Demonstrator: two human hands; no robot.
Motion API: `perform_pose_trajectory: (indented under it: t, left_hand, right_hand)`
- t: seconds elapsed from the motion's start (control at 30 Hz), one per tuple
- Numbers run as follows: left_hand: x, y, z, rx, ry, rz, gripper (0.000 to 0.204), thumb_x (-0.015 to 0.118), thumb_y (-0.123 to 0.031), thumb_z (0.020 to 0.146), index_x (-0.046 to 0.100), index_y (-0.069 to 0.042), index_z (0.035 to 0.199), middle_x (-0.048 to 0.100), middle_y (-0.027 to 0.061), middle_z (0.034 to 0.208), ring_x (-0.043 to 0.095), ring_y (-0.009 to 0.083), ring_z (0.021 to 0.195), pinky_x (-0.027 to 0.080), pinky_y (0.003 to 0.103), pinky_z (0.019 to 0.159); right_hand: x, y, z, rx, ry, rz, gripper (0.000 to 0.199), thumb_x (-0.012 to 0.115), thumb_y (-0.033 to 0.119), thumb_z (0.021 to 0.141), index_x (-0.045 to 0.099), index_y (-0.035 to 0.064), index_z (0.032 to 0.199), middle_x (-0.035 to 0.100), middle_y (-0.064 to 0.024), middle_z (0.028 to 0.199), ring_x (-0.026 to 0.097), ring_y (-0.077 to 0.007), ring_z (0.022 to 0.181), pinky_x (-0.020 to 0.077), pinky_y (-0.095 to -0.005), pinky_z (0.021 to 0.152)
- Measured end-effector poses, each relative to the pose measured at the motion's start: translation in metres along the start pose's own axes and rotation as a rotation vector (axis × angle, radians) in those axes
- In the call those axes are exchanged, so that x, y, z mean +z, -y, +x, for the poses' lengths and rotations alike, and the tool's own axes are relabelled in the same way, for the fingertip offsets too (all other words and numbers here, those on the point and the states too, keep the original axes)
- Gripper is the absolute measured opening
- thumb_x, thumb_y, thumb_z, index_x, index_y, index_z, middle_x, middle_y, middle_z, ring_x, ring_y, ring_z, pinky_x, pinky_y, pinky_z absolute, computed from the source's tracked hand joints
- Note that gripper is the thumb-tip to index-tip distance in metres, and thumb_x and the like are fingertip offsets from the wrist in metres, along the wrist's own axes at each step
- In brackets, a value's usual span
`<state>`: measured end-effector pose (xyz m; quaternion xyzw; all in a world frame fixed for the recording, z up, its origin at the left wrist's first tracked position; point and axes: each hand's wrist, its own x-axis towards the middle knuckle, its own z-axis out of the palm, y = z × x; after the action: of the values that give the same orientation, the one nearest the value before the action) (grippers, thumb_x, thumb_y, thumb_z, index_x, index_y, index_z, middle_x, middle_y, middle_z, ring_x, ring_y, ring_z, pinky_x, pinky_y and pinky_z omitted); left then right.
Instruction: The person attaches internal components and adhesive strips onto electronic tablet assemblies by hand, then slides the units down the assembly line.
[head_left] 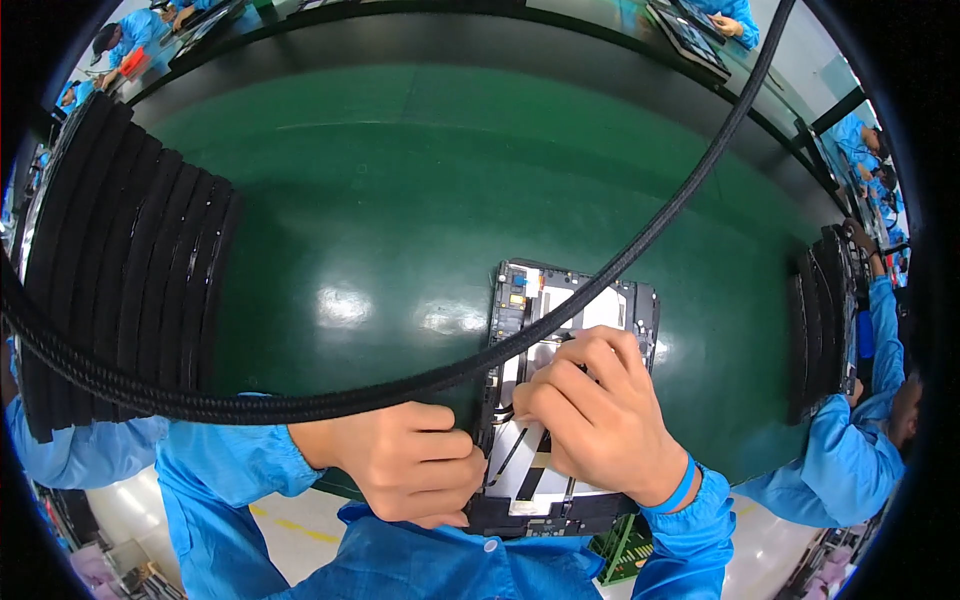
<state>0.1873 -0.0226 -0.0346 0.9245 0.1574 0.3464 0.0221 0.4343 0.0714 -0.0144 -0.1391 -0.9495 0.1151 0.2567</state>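
The right hand (600,415) arches, fingers bent, over the device (512,460), long axis pointing forward, with the left hand (415,465) curled at its left edge; any pinch undeterminable for both.

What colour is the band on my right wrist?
The wristband is bright blue, showing best in the head view.

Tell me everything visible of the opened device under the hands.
A flat, roughly rectangular device, insides exposed, long side running away from the person. Its black, plastic-looking frame surrounds silvery, metal-looking panels crossed by black strips; a blue piece shows near the far left corner. It lies on the green table, at the near edge. The left hand touches its left edge, the right hand its middle; a black braided cable partly hides it.
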Motion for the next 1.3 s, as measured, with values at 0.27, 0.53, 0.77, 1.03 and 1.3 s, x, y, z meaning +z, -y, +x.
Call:
perform_pose_trajectory:
  t: [0.27,0.53,0.77,1.03,1.3]
  left_hand:
    - [0.001,0.006,0.005,0.045,0.019,0.041,0.036,0.08,-0.036,0.096,0.075,-0.001,0.087,0.07,0.0101,0.089,0.064,0.0206,0.074,0.045,0.03,0.059]
    - [-0.004,0.031,0.003,0.122,0.082,0.219,0.039,0.076,-0.037,0.102,0.081,0.001,0.096,0.074,0.0102,0.09,0.069,0.0196,0.077,0.052,0.029,0.063]
    - [-0.005,0.03,0.004,0.116,0.079,0.254,0.041,0.076,-0.038,0.102,0.08,0.002,0.096,0.074,0.0103,0.09,0.07,0.0193,0.077,0.054,0.028,0.064]
    - [-0.002,0.028,0.007,0.019,0.059,0.179,0.037,0.078,-0.035,0.101,0.079,0.002,0.095,0.074,0.0096,0.09,0.07,0.0195,0.075,0.056,0.028,0.063]
    - [0.005,0.032,0.003,0.05,0.072,0.211,0.037,0.074,-0.035,0.103,0.079,0.001,0.095,0.073,0.0095,0.089,0.071,0.0215,0.077,0.057,0.03,0.065]
  right_hand:
    - [0.006,-0.002,-0.002,-0.02,-0.07,0.008,0.025,0.076,0.011,0.073,0.073,0.0067,0.097,0.063,-0.0032,0.093,0.063,-0.0246,0.096,0.0532,-0.0456,0.097]
    - [0.003,-0.003,-0.004,-0.042,-0.13,-0.002,0.021,0.077,0.014,0.075,0.077,0.0096,0.096,0.065,0.0,0.092,0.066,-0.0201,0.094,0.0551,-0.0477,0.104]
    - [0.002,-0.013,-0.004,0.032,-0.118,-0.037,0.029,0.08,0.005,0.069,0.085,0.015,0.095,0.072,0.004,0.092,0.069,-0.0189,0.091,0.0539,-0.048,0.105]
    - [0.0,-0.016,-0.005,-0.054,-0.124,-0.05,0.025,0.079,0.01,0.074,0.082,0.0108,0.098,0.069,0.0012,0.094,0.068,-0.0184,0.092,0.0554,-0.0466,0.105]
    - [0.008,-0.032,0.001,-0.142,-0.259,-0.121,0.026,0.078,0.012,0.078,0.08,0.0069,0.103,0.069,-0.0018,0.1,0.064,-0.0203,0.089,0.0568,-0.0447,0.094]
